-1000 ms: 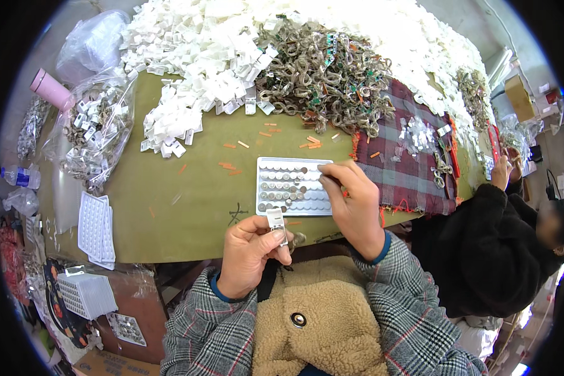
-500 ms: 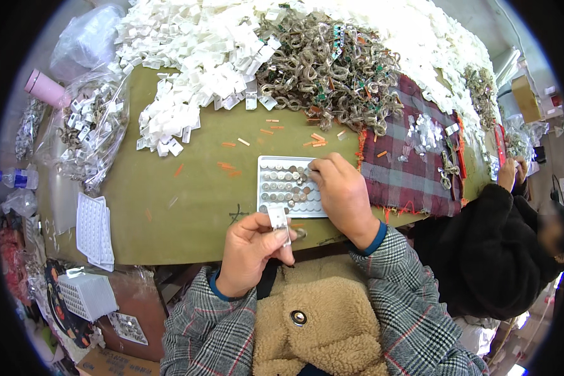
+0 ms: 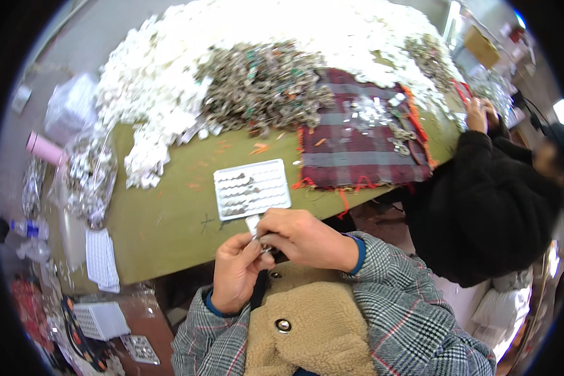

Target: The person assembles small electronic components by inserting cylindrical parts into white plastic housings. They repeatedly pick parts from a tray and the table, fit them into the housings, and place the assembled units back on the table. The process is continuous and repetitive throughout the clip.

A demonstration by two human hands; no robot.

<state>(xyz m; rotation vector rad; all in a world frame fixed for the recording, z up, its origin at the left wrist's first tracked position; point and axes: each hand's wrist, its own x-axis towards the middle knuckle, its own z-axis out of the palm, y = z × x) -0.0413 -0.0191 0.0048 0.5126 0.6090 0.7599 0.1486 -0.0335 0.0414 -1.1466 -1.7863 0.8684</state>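
- Right now, the left hand point(image 3: 235, 269) pinches a slim white piece point(image 3: 252, 224) between thumb and fingers, its upper end poking out toward the tray.
- And the right hand point(image 3: 307, 238) meets it there, fingers curled in close against that piece; its fingertips are hidden, so I can't tell whether they grip anything.
- Just beyond both hands sits the white tray point(image 3: 276, 194), flat on the green table point(image 3: 169, 244), rows of small round discs across part of it.
- Off to the right of the tray lies a plaid cloth point(image 3: 344, 153) with frayed orange-red edges, clear bits scattered over it.
- Farther up, it's a tangled grey-brown heap point(image 3: 263, 91), with a great spread of white pieces point(image 3: 144, 81) around it, and orange strips point(image 3: 259, 149) between heap and tray.
- Over at the far right, a co-worker's dark sleeve point(image 3: 473, 150) reaches the table's edge.
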